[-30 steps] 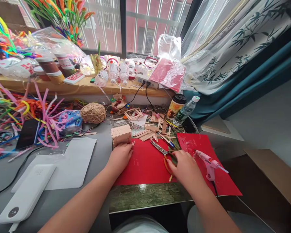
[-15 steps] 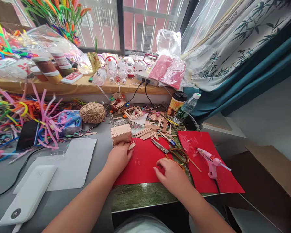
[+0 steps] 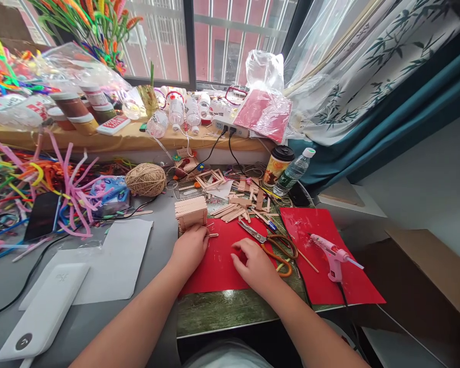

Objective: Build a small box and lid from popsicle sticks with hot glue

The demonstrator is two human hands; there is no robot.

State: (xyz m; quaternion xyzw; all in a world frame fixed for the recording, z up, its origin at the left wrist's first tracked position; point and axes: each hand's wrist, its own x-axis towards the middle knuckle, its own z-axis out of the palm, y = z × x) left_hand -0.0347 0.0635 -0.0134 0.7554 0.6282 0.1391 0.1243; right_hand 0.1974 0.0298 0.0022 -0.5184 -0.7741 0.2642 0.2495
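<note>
My left hand is closed with a short craft stick poking out past its fingertips on the right. Just behind that hand stands a small box-like piece built of craft sticks; whether the fingers touch it I cannot tell. Over the red sheet hovers my right hand, its thumb and fingers curved but apart, with nothing visible between them. Scissors with brown handles lie beside the right hand. Behind the red sheet is a heap of loose craft sticks.
A pink glue gun rests on a second red sheet at right. A cup and water bottle stand behind it. On the left are a white power bank, white paper, twine and pipe cleaners.
My right hand has moved left and slightly away from me, uncovering more of the scissors' handles. In my left hand the craft stick has turned and now points right.
</note>
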